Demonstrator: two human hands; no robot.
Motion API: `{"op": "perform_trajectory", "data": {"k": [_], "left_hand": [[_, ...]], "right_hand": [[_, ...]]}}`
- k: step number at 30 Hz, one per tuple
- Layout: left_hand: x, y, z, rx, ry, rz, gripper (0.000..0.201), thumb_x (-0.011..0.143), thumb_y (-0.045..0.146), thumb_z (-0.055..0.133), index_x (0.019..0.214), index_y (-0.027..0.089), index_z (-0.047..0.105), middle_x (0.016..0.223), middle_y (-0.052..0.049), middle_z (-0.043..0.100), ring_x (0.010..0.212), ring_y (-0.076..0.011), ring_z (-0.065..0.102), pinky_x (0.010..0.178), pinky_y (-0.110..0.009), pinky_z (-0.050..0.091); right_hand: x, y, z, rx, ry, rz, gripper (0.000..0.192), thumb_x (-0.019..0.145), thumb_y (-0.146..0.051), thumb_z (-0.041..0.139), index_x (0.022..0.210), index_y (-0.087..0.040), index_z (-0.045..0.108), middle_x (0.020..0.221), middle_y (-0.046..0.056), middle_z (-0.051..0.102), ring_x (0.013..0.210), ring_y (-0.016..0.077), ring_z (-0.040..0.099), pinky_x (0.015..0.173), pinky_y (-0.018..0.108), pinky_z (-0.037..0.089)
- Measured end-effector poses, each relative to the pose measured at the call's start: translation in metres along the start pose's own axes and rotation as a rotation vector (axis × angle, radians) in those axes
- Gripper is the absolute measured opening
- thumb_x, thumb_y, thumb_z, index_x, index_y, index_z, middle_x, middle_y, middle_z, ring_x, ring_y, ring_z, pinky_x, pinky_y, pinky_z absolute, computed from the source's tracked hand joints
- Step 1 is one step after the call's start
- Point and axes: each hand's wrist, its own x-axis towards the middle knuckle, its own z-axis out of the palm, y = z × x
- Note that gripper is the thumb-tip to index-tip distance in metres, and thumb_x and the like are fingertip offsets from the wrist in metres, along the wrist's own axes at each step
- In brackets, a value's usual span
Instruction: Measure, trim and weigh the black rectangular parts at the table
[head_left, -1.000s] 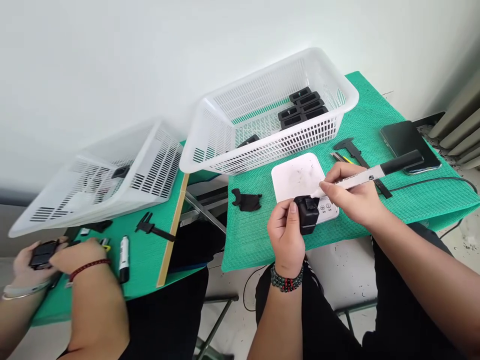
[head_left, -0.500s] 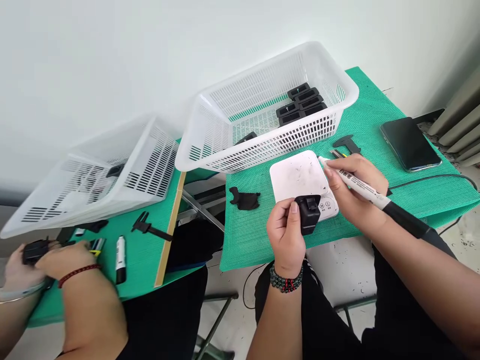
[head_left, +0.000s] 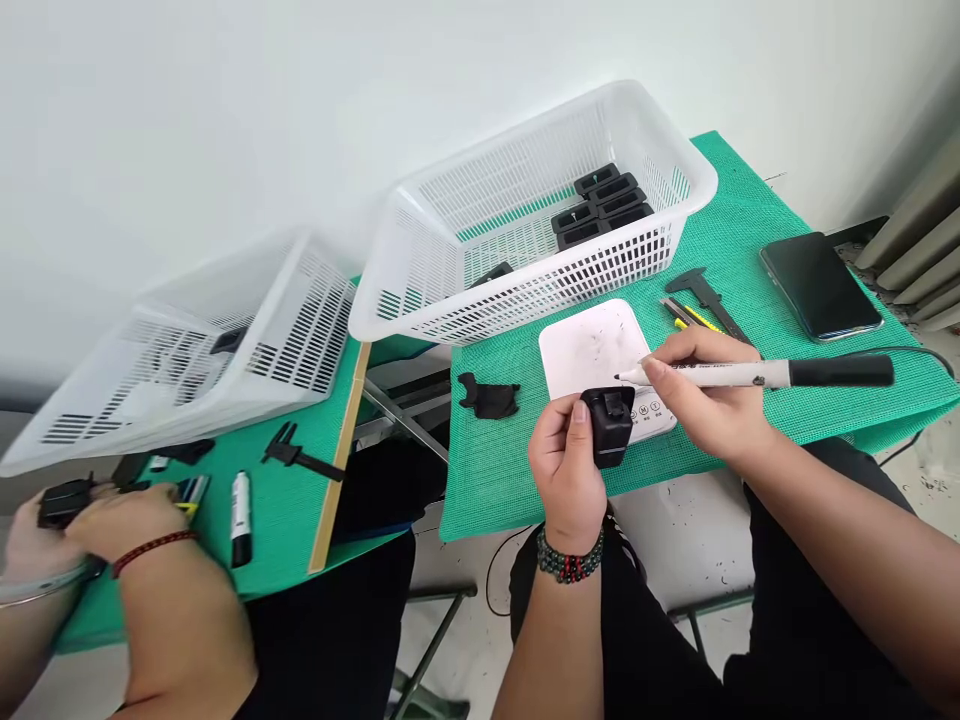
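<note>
My left hand [head_left: 568, 468] grips a small black block-shaped part [head_left: 609, 425] just in front of a white digital scale [head_left: 592, 345]. My right hand [head_left: 712, 392] holds a white marker with a black cap end [head_left: 750, 374], lying almost level, its tip pointing left and hovering just above the black part. Both hands are over the near edge of the green mat [head_left: 750, 250].
A white basket [head_left: 525, 215] with several black parts stands behind the scale. A loose black part [head_left: 489, 397], a caliper [head_left: 701, 290], a phone [head_left: 819, 286] and a cable lie on the mat. At left, another person's hands [head_left: 97, 525] handle a black part by a second basket [head_left: 187, 345] and a marker [head_left: 241, 517].
My right hand swung the marker from pointing away over the scale to lying level, its tip now at the black part. The other person's hands shifted slightly.
</note>
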Motion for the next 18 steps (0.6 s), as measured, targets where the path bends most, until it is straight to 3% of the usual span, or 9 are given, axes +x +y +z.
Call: {"op": "perform_trajectory", "data": {"k": [9, 15, 18], "left_hand": [[-0.0011, -0.0007, -0.0018, 0.034, -0.020, -0.012, 0.031, 0.093, 0.051, 0.069, 0.091, 0.021, 0.075, 0.087, -0.003, 0.070, 0.082, -0.0168, 0.062, 0.077, -0.027, 0.051], [0.0011, 0.0008, -0.0029, 0.057, -0.066, 0.026, 0.029, 0.095, 0.047, 0.069, 0.083, 0.020, 0.073, 0.075, 0.001, 0.064, 0.071, -0.0130, 0.055, 0.067, -0.023, 0.046], [0.0012, 0.0016, -0.0048, 0.072, -0.058, 0.031, 0.031, 0.095, 0.045, 0.068, 0.079, 0.019, 0.070, 0.071, 0.001, 0.060, 0.066, -0.0118, 0.051, 0.062, -0.022, 0.044]], "right_hand": [[0.0060, 0.0015, -0.0017, 0.100, -0.063, 0.158, 0.024, 0.084, -0.023, 0.068, 0.063, -0.021, 0.059, 0.056, -0.003, 0.060, 0.050, 0.0113, 0.049, 0.047, 0.026, 0.037], [0.0075, 0.0009, -0.0070, 0.053, -0.196, 0.106, 0.024, 0.089, -0.023, 0.067, 0.065, -0.020, 0.061, 0.058, -0.003, 0.061, 0.052, 0.0115, 0.053, 0.048, 0.025, 0.039], [0.0046, 0.0032, -0.0077, -0.067, -0.288, -0.010, 0.022, 0.092, -0.024, 0.067, 0.070, -0.021, 0.065, 0.062, -0.002, 0.064, 0.053, 0.0112, 0.055, 0.050, 0.025, 0.042]]}}
